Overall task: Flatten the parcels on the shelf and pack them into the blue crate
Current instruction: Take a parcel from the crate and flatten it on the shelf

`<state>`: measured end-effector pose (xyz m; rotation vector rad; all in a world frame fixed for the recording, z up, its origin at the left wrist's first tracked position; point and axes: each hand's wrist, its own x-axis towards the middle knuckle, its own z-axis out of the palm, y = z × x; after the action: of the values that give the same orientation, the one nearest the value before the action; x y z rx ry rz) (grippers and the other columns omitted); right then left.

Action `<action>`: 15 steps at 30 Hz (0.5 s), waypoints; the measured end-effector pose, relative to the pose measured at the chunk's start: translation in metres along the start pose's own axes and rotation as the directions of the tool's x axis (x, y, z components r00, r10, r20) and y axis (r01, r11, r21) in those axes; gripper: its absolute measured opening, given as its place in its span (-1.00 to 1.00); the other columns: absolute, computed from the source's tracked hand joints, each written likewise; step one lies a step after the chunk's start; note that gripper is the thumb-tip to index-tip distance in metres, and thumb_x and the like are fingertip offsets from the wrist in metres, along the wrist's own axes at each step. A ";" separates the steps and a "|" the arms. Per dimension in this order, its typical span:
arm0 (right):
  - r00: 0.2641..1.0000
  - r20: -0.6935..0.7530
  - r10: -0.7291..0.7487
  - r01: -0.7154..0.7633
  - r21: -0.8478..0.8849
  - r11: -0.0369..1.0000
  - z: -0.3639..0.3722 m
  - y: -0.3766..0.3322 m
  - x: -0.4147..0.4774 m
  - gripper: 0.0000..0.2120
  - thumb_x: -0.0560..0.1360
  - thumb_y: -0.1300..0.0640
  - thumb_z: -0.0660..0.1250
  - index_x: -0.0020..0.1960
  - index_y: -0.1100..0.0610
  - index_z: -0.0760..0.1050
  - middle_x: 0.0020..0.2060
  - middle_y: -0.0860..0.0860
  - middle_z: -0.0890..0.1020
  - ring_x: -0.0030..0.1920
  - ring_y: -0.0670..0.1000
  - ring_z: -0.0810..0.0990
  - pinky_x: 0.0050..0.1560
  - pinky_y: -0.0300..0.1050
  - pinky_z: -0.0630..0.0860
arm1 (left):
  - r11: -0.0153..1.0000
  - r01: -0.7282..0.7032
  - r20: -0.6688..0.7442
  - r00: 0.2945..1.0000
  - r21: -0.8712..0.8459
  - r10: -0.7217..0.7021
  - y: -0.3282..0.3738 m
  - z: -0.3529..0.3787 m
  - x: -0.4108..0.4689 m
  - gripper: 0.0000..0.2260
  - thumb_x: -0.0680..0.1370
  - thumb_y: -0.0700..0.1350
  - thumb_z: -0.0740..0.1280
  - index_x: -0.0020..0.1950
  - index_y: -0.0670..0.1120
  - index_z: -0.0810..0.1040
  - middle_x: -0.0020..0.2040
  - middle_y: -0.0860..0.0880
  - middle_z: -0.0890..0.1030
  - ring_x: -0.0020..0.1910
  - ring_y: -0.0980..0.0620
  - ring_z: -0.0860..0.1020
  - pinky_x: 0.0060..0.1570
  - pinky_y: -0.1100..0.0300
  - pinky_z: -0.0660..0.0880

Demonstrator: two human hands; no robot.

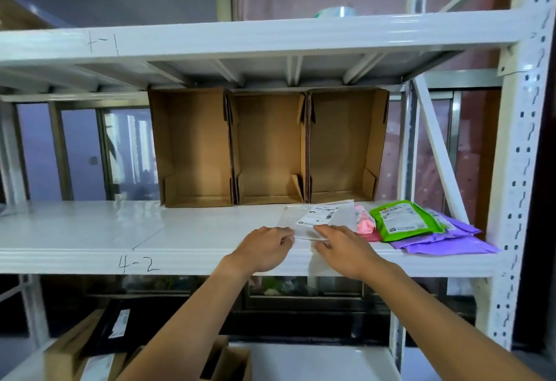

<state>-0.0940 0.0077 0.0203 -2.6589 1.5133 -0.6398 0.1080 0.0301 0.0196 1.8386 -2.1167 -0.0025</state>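
Observation:
A flat white parcel (323,215) with a shipping label lies on the white shelf (120,230) marked 4-2. My left hand (264,248) pinches its near left corner. On the parcel's near right edge rests my right hand (343,248), palm down with fingers spread. To the right lie a pink parcel (365,224), a green parcel (403,219) and several purple parcels (445,240) in a loose pile. No blue crate is in view.
Three open cardboard boxes (267,145) stand on their sides at the back of the shelf. A white upright post (523,170) borders the right side. Below, cardboard boxes (78,350) with a black parcel (111,326) sit at lower left.

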 end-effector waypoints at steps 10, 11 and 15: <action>0.995 0.095 -0.044 0.038 0.062 0.997 0.006 -0.031 0.012 -0.57 0.66 -0.06 0.13 0.51 -0.03 0.30 0.45 0.03 0.42 0.39 0.12 0.41 0.29 0.01 0.39 | 0.997 0.031 -0.077 0.997 0.069 -0.025 -0.031 -0.010 -0.022 -0.60 0.68 0.14 0.09 0.47 0.11 0.46 0.45 0.10 0.48 0.39 -0.04 0.43 0.37 0.10 0.32; 0.993 0.103 -0.052 0.045 0.074 0.996 0.006 -0.037 0.014 -0.57 0.66 -0.06 0.13 0.51 -0.02 0.30 0.45 0.02 0.42 0.39 0.11 0.41 0.29 0.00 0.40 | 0.996 0.037 -0.086 0.996 0.082 -0.030 -0.037 -0.015 -0.025 -0.60 0.67 0.14 0.09 0.46 0.11 0.48 0.43 0.10 0.50 0.37 -0.04 0.45 0.36 0.10 0.34; 0.993 0.100 -0.061 0.043 0.168 0.985 0.010 -0.050 0.018 -0.61 0.67 0.00 0.14 0.48 -0.02 0.35 0.42 0.02 0.46 0.34 0.08 0.45 0.29 0.01 0.42 | 0.987 0.044 -0.080 0.996 0.153 -0.032 -0.050 -0.026 -0.038 -0.64 0.66 0.10 0.10 0.35 0.13 0.58 0.31 0.07 0.60 0.24 -0.05 0.52 0.28 0.08 0.43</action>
<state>-0.0421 0.0178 0.0281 -2.5706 1.3075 -0.5897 0.1666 0.0639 0.0240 1.9321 -2.0799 0.2262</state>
